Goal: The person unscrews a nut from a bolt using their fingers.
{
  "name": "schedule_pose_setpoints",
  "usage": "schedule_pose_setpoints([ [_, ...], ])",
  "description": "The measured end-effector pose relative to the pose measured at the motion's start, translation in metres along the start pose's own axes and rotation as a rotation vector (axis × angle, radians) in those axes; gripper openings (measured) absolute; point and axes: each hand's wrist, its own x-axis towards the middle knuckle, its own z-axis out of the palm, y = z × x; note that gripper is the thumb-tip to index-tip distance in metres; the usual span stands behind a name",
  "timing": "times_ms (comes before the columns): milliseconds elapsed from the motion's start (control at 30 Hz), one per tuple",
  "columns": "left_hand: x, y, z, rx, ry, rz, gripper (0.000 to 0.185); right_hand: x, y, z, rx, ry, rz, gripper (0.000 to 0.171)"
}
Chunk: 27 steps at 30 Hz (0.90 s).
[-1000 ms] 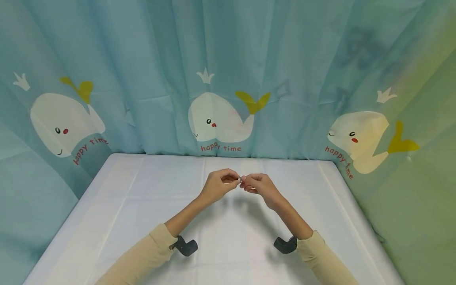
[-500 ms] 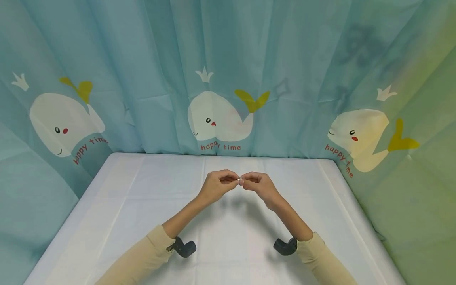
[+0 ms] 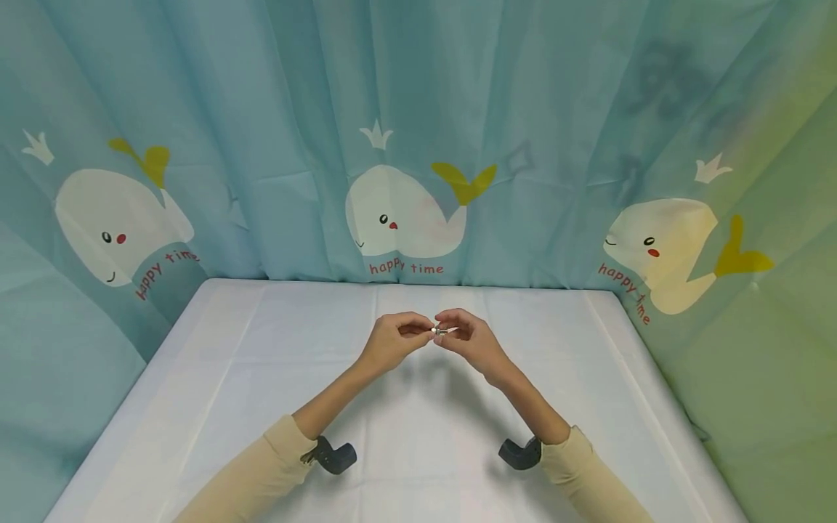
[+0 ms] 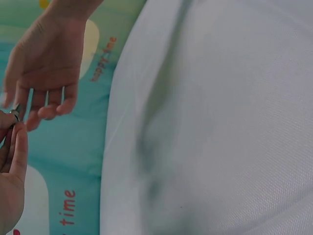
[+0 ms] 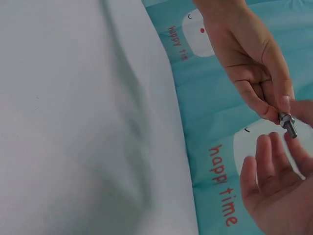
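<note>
2 hands meet in the air above the middle of a white worktop, with a teal curtain printed with white whales behind it. The left hand pinches a small metal bolt by its head end between thumb and fingertips, its other fingers curled. The bolt's long axis lies roughly level, running left to right, and its free end points toward the right hand. In the right wrist view a nut sits near the bolt's head, just past the left fingertips. The right hand is loosely open, its fingers close around the free end; whether they touch the bolt is unclear. Both hands are about equally near.
</note>
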Motion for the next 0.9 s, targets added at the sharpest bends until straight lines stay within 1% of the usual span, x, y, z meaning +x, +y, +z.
schedule_pose_setpoints([
  [67,0.000,0.000,0.000,0.002,0.006,-0.001,0.010,0.000,-0.001,0.002,0.031,0.020,0.054,0.032],
  [167,-0.001,-0.001,-0.001,0.001,0.012,-0.005,0.010,0.000,-0.001,0.004,0.070,0.051,0.120,0.037],
  [267,-0.002,-0.001,-0.002,-0.002,0.013,-0.002,0.009,0.001,0.000,0.008,0.087,0.046,0.141,0.036],
  [433,-0.003,-0.002,-0.002,0.004,0.009,0.005,0.008,0.002,0.001,0.011,0.094,0.040,0.120,0.025],
  [533,-0.003,-0.001,-0.003,0.009,0.004,0.006,0.009,0.001,0.001,0.011,0.093,0.043,0.105,0.022],
  [767,-0.004,0.000,-0.005,0.010,-0.016,-0.015,0.011,0.000,0.004,0.007,0.100,-0.001,0.035,0.025],
  [900,-0.003,-0.001,-0.004,-0.006,-0.020,-0.032,0.013,0.000,0.003,0.006,0.093,-0.012,0.008,0.028],
])
